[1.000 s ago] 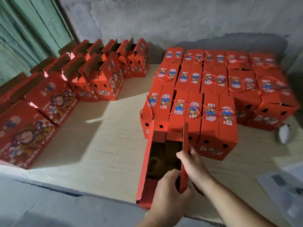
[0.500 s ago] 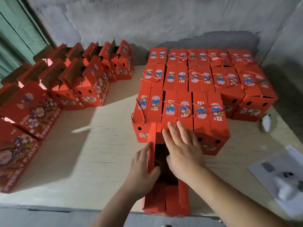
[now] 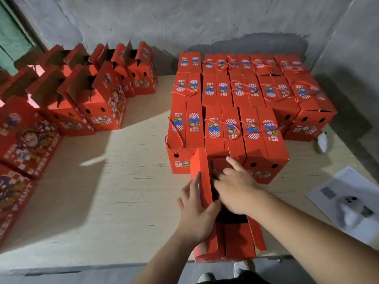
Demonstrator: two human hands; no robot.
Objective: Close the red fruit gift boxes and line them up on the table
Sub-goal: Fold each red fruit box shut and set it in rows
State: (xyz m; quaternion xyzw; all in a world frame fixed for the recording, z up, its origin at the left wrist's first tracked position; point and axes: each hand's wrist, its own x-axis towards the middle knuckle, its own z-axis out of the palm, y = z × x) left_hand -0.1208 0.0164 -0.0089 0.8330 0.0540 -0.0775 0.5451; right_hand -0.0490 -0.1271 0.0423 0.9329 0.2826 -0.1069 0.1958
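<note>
Open red gift box at the worktop edge, 6 o'clock, raised flap grasped by left hand, right hand reached inside, fingers partly curled, grip unclear, closed boxes at 1 o'clock.

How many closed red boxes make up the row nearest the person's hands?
3: the left box, the middle box partly behind the open box, the right box.

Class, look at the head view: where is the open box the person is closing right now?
The open box sits at the table's near edge, low centre, just in front of the closed boxes, with the left hand on its raised left flap.
</note>
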